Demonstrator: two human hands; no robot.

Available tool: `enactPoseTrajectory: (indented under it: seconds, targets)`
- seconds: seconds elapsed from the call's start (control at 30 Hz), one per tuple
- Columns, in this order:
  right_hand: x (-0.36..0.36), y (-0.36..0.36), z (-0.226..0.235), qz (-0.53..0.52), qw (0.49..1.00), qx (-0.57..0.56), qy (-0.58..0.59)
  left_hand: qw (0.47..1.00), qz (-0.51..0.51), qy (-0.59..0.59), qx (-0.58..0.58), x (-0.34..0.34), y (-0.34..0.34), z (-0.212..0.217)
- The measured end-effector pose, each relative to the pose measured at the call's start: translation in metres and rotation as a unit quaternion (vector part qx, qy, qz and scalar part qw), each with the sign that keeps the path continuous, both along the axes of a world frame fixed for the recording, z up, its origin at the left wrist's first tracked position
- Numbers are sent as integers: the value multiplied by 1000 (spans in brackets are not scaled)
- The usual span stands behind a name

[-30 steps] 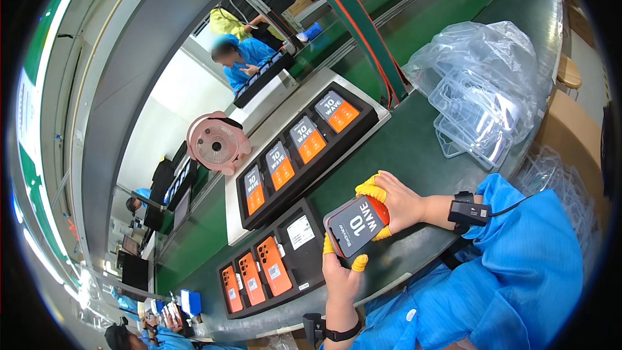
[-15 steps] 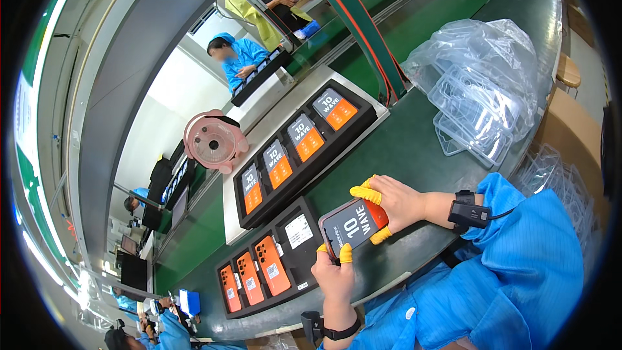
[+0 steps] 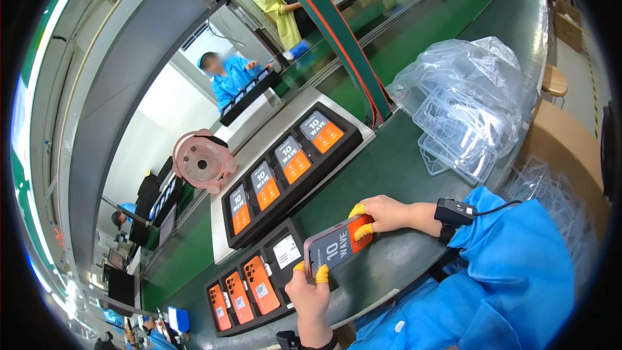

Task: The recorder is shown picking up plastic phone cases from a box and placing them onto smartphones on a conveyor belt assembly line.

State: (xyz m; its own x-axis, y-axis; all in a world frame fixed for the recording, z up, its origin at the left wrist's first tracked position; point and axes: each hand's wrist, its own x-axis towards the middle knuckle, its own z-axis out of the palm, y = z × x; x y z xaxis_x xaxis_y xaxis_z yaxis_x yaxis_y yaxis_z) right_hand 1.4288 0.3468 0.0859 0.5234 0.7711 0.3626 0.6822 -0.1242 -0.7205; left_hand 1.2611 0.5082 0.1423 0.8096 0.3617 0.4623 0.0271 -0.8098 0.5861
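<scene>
Both hands hold a smartphone (image 3: 329, 250) above the bench, its screen covered by a grey and orange printed film. My left hand (image 3: 310, 295), with yellow finger cots, pinches the phone's near left corner. At the orange end, my right hand (image 3: 383, 214) grips the phone, its yellow-capped fingertips over the film and edge. Just left of the phone lies a black tray (image 3: 249, 314) with three orange phones (image 3: 261, 285) back side up. Its remaining slot, partly behind the held phone, shows a white label (image 3: 286, 251).
Beyond is another black tray (image 3: 251, 236) of several film-covered phones on a white board. A pink fan (image 3: 203, 161) stands left of it. Clear plastic trays (image 3: 457, 133) in a bag lie at right. A green post (image 3: 343, 45) rises behind; a co-worker in blue (image 3: 233, 78) sits across.
The phone has tilted slightly, and my right fingertips now lie farther over its orange end. The whole view has shifted a little. Across the line, the co-worker's hand has risen off the tray.
</scene>
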Motion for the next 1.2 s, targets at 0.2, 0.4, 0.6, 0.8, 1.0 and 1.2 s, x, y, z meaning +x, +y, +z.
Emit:
enactPoseTrajectory:
  seconds: [0.2,0.4,0.6,0.8,1.0,1.2]
  targets:
    - [-7,3,-8,-42,997,56,-9,999,-6,-46,20,2,16,-16]
    - [-21,9,-9,-21,989,70,129,992,-18,14,-127,-2,21,-4]
    - [-28,11,-10,-80,983,76,146,998,47,2,-41,13,19,-3]
    - [-26,10,-12,-54,972,83,213,905,-183,-69,-379,12,37,-15]
    - [-26,21,-27,12,873,238,426,936,-221,53,-268,28,-22,-74]
    - [-31,15,-17,72,883,192,423,893,-192,61,-403,32,-29,-77]
